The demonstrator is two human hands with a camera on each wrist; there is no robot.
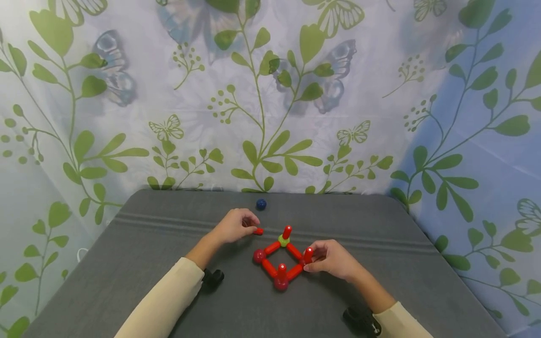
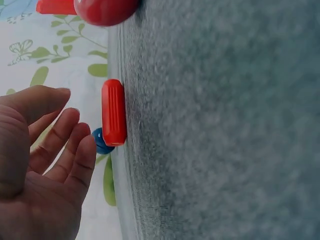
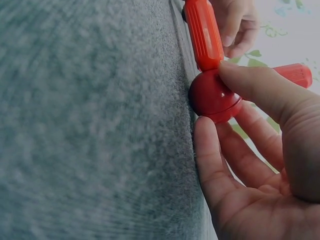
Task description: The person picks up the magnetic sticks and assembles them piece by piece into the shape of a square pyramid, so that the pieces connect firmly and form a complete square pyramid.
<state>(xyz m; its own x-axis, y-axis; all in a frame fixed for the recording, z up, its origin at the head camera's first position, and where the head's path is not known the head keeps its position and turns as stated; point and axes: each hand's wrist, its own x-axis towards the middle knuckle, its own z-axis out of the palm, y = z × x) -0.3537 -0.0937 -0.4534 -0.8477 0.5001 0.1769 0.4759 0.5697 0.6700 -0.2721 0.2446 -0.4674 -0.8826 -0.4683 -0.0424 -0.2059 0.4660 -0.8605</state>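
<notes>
A square of red rods (image 1: 269,269) joined by balls lies flat on the table, with upright red rods on three corners. One corner ball is lime green (image 1: 284,241); the others are dark red. My right hand (image 1: 331,260) holds the right corner's dark red ball (image 3: 212,96) between thumb and fingers. Beyond the square's left side, my left hand (image 1: 237,226) hovers with loosely bent fingers beside a loose red rod (image 2: 114,114). A gap shows between those fingers and the rod in the left wrist view.
Toward the back edge of the grey table (image 1: 338,213) sits a dark blue ball (image 1: 261,204). A leaf-and-butterfly patterned curtain (image 1: 270,117) hangs behind the table. Black wrist devices (image 1: 213,279) are on both forearms.
</notes>
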